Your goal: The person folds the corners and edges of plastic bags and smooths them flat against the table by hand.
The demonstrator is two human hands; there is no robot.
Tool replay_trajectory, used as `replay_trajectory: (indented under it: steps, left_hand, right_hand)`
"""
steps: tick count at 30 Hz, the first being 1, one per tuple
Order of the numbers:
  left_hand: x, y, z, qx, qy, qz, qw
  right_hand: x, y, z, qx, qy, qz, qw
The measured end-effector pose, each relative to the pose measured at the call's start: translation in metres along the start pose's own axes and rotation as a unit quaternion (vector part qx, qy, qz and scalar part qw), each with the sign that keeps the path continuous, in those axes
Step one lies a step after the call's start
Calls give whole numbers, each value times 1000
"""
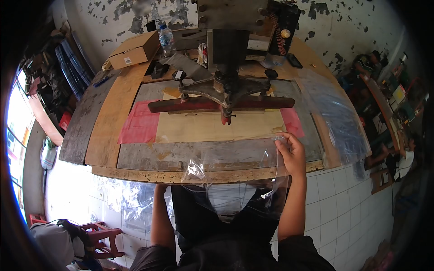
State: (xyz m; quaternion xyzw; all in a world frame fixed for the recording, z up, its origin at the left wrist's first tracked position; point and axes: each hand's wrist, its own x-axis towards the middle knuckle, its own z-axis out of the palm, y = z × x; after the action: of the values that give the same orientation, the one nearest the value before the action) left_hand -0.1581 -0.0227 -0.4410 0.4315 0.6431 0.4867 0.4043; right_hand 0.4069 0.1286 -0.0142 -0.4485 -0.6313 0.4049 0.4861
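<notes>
Right thumb and fingers [290, 147] pinch a clear, glossy plastic sheet [235, 166] at its upper corner.
Taking the pale-yellow rectangular panel [203, 126] as the clock's centre, the sheet lies towards six o'clock, hanging over the worn wooden front edge [140, 175], with the right hand at four. At seven, the bare left forearm [162, 219] reaches the edge; the left hand is hidden below, so I cannot tell what its fingers are doing. Pink strips [139, 122] flank the panel; a dark-red metal bar [190, 105] spans it towards twelve. More clear plastic sheeting [341, 124] lies at three, a brown cardboard box [134, 50] at ten.
</notes>
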Motion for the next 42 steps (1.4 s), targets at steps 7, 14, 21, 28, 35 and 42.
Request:
replay_trajectory:
  steps: [7, 14, 21, 28, 35, 42]
  left_hand:
    - [3, -6, -5, -96, -5, -25, 995]
    - [-12, 43, 13, -17, 16, -41, 999]
    - [-78, 178, 24, 207, -73, 39, 975]
    - [-162, 398, 32, -27, -321, -37, 946]
    - [-151, 466, 90, 17, 74, 244, 967]
    - [-161, 456, 114, -55, -118, 56, 990]
  right_hand:
    - [1, 3, 1, 13, 1, 0, 1000]
    - [1, 2, 0, 2, 0, -1, 1000]
    - [0, 2, 0, -1, 3, 6, 1000]
    - [-1, 9, -3, 43, 0, -27, 999]
    - [-21, 5, -12, 105, 33, -125, 986]
    - [-66, -44, -33, -3, 149, -266, 952]
